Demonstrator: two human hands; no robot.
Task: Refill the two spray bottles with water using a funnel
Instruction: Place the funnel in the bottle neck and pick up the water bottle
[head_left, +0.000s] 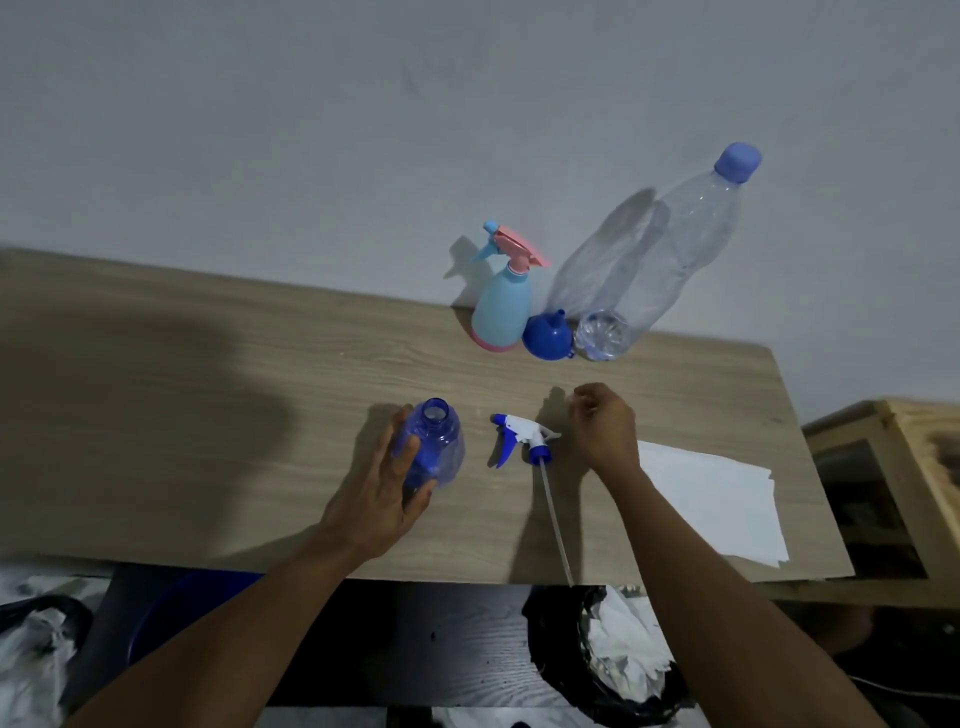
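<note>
A clear blue spray bottle (439, 441) stands uncapped on the wooden table (208, 415), and my left hand (387, 499) wraps around its left side. Its white and blue trigger head (519, 436) lies on the table just to the right, with its long dip tube (557, 519) reaching toward the front edge. My right hand (605, 428) hovers just right of the trigger head, fingers curled, holding nothing. At the back stand a light blue and pink spray bottle (501, 306) with its head on, a blue funnel (548, 335) lying mouth-forward, and a large clear water bottle (660, 260) with a blue cap.
White paper sheets (717, 499) lie at the table's right front corner. A wooden cabinet (883, 467) stands to the right. Below the front edge are a black-lined bin (613, 654) with crumpled paper and a blue tub (176, 608). A grey wall backs the table.
</note>
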